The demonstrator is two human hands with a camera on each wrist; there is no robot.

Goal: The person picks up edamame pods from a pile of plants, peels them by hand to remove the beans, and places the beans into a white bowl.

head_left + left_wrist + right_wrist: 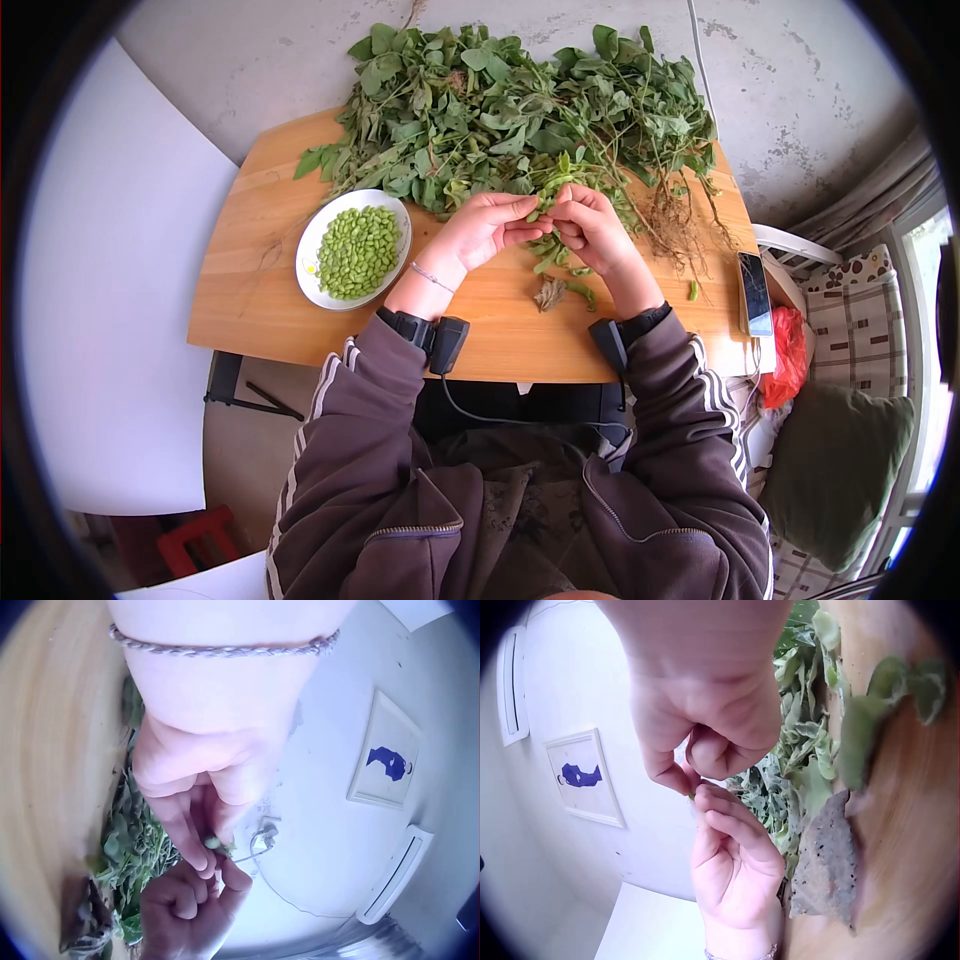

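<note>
My left hand (475, 230) and right hand (597, 230) meet over the middle of the table (470, 340). Between their fingertips is a green bean pod (213, 843), mostly hidden by the fingers. The left thumb and fingers hold it from one side, while the right thumb and curled forefinger pinch its other end. Just beyond the hands lies a heap of leafy bean plants (480, 120) with roots. To the left, a white plate (303, 262) carries many shelled green beans (358, 252).
Empty-looking pods and a dry curled leaf (549, 293) lie below the hands. A phone (754, 292) rests at the table's right edge, near a red plastic bag (788, 355). Behind the heap rises a wall (270, 60). A dark cushion (838, 470) sits at right.
</note>
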